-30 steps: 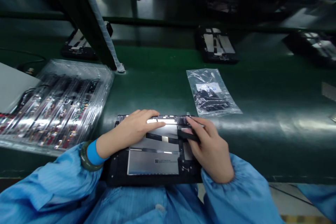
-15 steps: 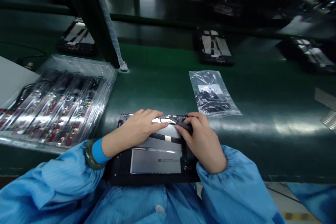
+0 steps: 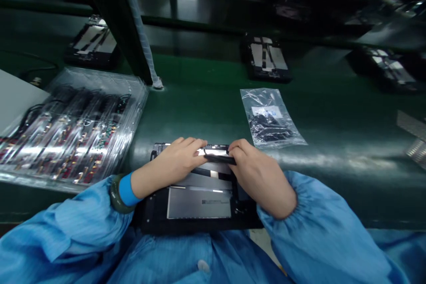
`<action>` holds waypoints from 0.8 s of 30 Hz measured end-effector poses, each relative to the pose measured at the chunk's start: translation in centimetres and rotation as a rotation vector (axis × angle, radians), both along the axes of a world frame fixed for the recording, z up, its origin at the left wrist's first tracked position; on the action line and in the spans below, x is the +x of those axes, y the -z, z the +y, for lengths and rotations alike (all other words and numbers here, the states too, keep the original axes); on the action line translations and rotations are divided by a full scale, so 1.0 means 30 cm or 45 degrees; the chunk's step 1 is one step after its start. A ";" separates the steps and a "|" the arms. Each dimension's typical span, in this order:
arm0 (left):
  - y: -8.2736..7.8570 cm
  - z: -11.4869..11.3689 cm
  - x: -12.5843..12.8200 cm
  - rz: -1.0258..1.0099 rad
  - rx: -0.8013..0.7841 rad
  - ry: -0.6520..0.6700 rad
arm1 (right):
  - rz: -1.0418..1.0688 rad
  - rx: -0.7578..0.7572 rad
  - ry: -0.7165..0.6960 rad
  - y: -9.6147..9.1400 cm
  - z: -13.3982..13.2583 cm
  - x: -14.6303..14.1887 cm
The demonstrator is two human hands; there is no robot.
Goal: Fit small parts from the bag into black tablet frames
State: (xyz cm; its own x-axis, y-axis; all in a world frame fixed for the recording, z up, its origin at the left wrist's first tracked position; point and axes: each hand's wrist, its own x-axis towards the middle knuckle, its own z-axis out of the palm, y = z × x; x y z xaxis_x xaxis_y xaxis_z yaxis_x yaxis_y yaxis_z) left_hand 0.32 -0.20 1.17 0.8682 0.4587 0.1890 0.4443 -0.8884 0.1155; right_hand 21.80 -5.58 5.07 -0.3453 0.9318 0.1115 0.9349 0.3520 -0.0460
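A black tablet-like housing (image 3: 199, 226) lies on the green belt right in front of me, with a silver battery-like panel (image 3: 199, 203) set in it. My left hand (image 3: 169, 162) rests on its far edge, fingers curled over the rim. My right hand (image 3: 261, 177) pinches a thin black strip (image 3: 219, 159) along that same far edge. The strip's ends are hidden under my fingers, and the two hands nearly meet.
A clear plastic tray of circuit boards (image 3: 73, 128) stands to the left. A plastic bag of black parts (image 3: 269, 120) lies beyond my hands. Several similar housings (image 3: 264, 58) sit farther along the green belt (image 3: 196, 115), beside a dark post (image 3: 133, 22).
My right hand has slid left along the far edge with the black strip, closing toward my left hand. My left hand has barely moved.
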 end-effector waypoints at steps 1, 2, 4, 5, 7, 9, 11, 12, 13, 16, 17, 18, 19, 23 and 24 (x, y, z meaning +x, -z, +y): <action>0.001 0.000 -0.001 -0.006 -0.005 0.008 | -0.027 0.016 -0.036 -0.013 -0.002 -0.001; 0.001 0.000 -0.001 -0.012 -0.006 0.013 | -0.050 0.031 -0.075 -0.023 -0.003 0.001; 0.000 0.000 -0.001 -0.020 -0.006 0.011 | -0.080 0.049 -0.151 -0.033 -0.001 0.018; -0.001 0.000 -0.001 -0.018 -0.005 0.009 | -0.086 0.052 -0.189 -0.032 0.002 0.031; -0.002 0.001 0.001 -0.004 0.000 0.012 | -0.078 0.054 -0.276 -0.020 0.005 0.063; -0.004 0.001 0.002 0.014 -0.011 0.018 | -0.070 0.089 -0.367 -0.002 0.004 0.093; -0.005 0.001 0.002 0.017 -0.019 0.020 | -0.092 0.151 -0.443 0.017 -0.002 0.114; -0.005 0.001 0.002 0.012 -0.022 0.020 | -0.111 0.185 -0.467 0.025 -0.007 0.121; -0.004 0.001 0.001 0.008 -0.027 0.021 | -0.131 0.216 -0.477 0.033 -0.011 0.126; -0.002 0.001 0.000 0.008 -0.036 0.027 | -0.160 0.270 -0.462 0.051 -0.021 0.133; -0.002 0.001 -0.001 0.008 -0.041 0.030 | -0.154 0.274 -0.451 0.056 -0.023 0.134; -0.001 0.002 -0.001 0.008 -0.045 0.034 | -0.143 0.274 -0.443 0.060 -0.023 0.136; -0.001 0.003 -0.001 0.005 -0.047 0.039 | -0.130 0.276 -0.438 0.065 -0.023 0.137; -0.003 0.004 -0.001 -0.013 -0.041 0.051 | -0.118 0.322 -0.446 0.074 -0.021 0.139; -0.004 0.005 0.000 -0.011 -0.040 0.051 | -0.124 0.329 -0.451 0.075 -0.021 0.139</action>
State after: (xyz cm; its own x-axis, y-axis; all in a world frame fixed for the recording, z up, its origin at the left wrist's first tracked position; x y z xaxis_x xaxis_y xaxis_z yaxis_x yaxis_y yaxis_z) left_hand 0.32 -0.06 1.29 0.8845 0.4292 0.1829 0.4070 -0.9015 0.1470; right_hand 25.96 -6.23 2.83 -0.6588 0.6998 0.2760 0.7500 0.6398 0.1680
